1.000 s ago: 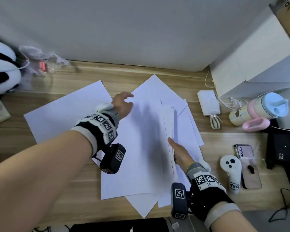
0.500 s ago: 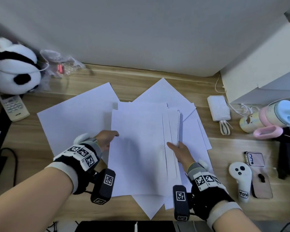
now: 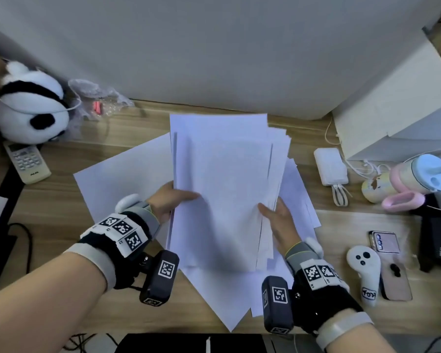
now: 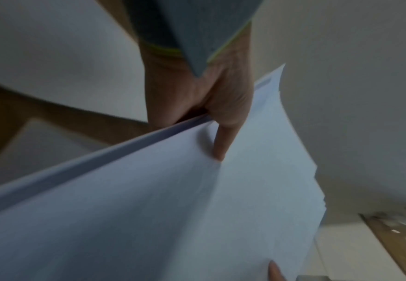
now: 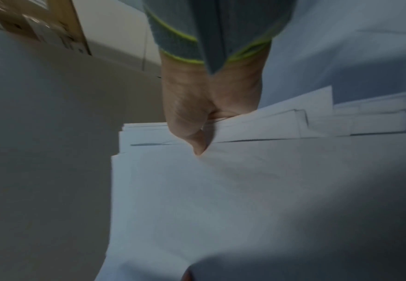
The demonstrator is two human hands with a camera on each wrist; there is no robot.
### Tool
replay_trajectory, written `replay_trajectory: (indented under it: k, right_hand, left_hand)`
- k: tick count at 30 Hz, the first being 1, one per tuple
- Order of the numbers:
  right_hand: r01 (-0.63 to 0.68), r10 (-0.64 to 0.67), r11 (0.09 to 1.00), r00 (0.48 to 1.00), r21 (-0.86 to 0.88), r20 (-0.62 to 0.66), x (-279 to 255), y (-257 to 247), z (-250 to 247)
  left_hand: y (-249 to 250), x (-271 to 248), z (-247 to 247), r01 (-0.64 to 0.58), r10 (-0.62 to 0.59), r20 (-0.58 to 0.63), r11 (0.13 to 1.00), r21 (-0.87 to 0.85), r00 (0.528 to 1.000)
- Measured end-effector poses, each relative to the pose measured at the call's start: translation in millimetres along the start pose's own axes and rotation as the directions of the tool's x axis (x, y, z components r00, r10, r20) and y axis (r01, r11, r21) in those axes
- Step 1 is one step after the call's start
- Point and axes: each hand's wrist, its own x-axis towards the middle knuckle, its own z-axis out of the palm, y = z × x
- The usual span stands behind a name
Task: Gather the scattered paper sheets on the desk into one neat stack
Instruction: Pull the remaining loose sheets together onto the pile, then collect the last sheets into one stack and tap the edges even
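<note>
Lying on the wooden desk (image 3: 61,200), loose sheets (image 3: 117,179) near a grey wall (image 3: 214,47).

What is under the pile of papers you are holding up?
Under the held bundle of sheets, more loose sheets lie on the wooden desk. Anything else beneath is covered.

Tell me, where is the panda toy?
In the head view the panda toy sits at the desk's far left by the wall, just behind the white remote.
</note>
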Motion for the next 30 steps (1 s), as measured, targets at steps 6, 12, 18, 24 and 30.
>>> replay_trajectory:
  k: [6,12,18,24,30]
  right_hand:
    - [0.199,-0.208,0.965,0.978,0.171,0.034,-13,-65,4]
    - [0.246,-0.25,0.965,0.968,0.089,0.035,-13,-52,7]
    - [0.227,-0.235,0.961,0.972,0.158,0.03,-11,-49,18]
    - [0.218,-0.22,0.961,0.975,0.17,-0.004,-8,-52,13]
    - [0.222,-0.22,0.955,0.975,0.197,-0.03,-11,-50,25]
  left_hand:
    - [54,-14,8,-0.352,0.347,-0.068,0.932,-0.084,0.935]
    - [35,-10,-2,-0.389,0.39,-0.066,0.921,0.02,0.919]
    - [28,-12,8,-0.406,0.405,-0.061,0.914,-0.003,0.912]
    - [31,-5,-4,-0.429,0.436,-0.05,0.896,0.112,0.898]
    - [29,-12,9,-0.446,0.446,-0.046,0.895,0.01,0.894]
